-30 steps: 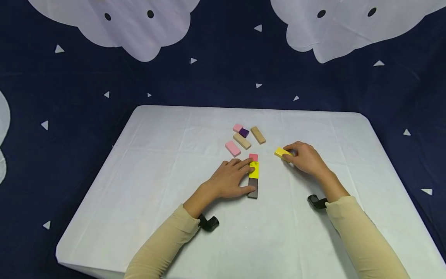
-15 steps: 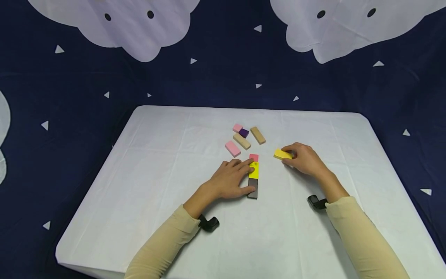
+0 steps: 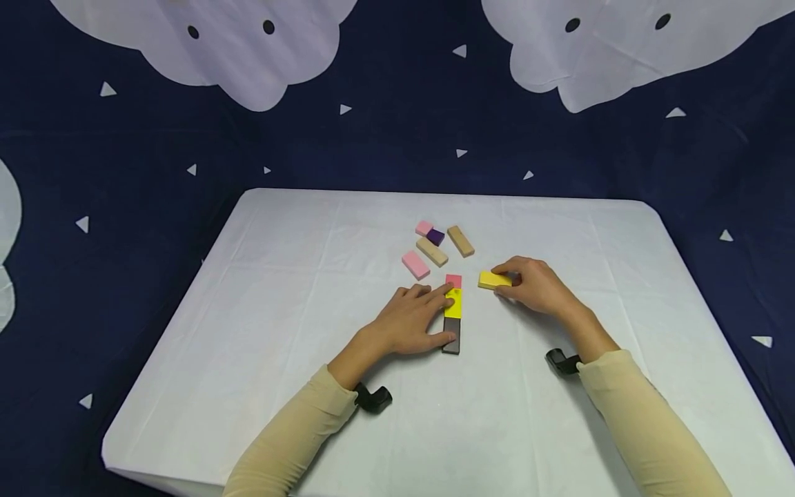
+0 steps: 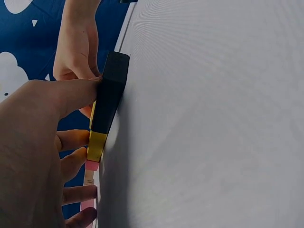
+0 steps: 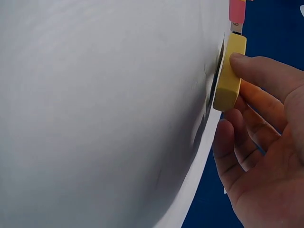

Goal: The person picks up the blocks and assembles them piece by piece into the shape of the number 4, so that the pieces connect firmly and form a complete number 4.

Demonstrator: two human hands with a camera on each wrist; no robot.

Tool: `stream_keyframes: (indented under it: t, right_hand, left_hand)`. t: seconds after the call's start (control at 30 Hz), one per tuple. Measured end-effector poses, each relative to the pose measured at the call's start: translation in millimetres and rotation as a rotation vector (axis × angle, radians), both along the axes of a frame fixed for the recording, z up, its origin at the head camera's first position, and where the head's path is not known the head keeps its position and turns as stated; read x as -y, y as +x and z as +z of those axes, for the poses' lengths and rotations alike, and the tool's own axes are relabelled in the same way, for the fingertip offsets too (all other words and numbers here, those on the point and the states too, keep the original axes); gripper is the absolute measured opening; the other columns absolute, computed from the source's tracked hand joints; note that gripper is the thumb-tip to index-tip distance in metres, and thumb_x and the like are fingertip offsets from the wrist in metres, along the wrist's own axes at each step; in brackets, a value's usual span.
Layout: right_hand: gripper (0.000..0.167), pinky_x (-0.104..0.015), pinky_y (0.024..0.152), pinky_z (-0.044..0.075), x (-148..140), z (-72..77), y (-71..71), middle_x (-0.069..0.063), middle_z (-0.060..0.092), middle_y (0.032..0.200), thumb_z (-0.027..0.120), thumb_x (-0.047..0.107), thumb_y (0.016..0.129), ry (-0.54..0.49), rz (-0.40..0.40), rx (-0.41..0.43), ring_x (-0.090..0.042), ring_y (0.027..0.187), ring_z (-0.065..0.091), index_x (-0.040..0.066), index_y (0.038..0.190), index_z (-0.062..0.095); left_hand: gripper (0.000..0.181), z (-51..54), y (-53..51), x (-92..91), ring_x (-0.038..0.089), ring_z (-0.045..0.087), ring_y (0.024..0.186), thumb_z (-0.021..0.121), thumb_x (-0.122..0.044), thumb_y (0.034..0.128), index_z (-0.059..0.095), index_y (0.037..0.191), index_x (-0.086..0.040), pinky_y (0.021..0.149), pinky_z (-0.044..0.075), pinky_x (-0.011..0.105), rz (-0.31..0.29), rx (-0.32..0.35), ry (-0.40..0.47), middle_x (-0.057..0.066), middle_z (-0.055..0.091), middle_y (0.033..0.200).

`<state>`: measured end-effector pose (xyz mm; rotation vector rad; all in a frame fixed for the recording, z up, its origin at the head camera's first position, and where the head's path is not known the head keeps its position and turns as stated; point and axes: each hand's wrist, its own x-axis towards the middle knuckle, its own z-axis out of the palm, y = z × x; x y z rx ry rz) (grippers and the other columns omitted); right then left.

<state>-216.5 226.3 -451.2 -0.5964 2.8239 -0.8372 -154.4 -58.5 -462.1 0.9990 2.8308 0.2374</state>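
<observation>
My right hand pinches a yellow block between thumb and fingers. In the right wrist view the thumb lies along one face of that yellow block. A row of blocks lies end to end just left of it: a dark grey block nearest me, a yellow block in the middle and a small coral-pink block at the far end. My left hand rests on this row with spread fingers. Its thumb touches the dark block, and its fingertips partly cover the yellow and coral-pink ones.
Behind the row lie a pink block, two wooden-coloured blocks, a dark purple block and a small light pink block. All sit on a white-covered table. A dark blue cloth with clouds hangs behind.
My right hand has moved left with the yellow block, bringing it closer to the row and turning it more sideways. The left hand has stayed in place.
</observation>
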Motion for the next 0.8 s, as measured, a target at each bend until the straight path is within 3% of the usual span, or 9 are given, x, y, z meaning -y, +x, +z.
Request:
stream_keyframes:
  t: [0.8]
  right_hand:
    - [0.036,-0.035,0.069,0.042,25,-0.4,1.1,-0.004,0.067,0.107,0.077,0.018,0.081,0.007,0.094,-0.025,-0.017,0.076,0.053,0.009,0.115,0.07]
  left_hand:
    - [0.072,-2.5,-0.8,-1.0,0.019,0.03,0.134,0.039,-0.072,0.0876,0.044,0.144,-0.027,0.101,0.029,0.043,0.0,-0.019,-0.001,-0.009,0.017,0.158]
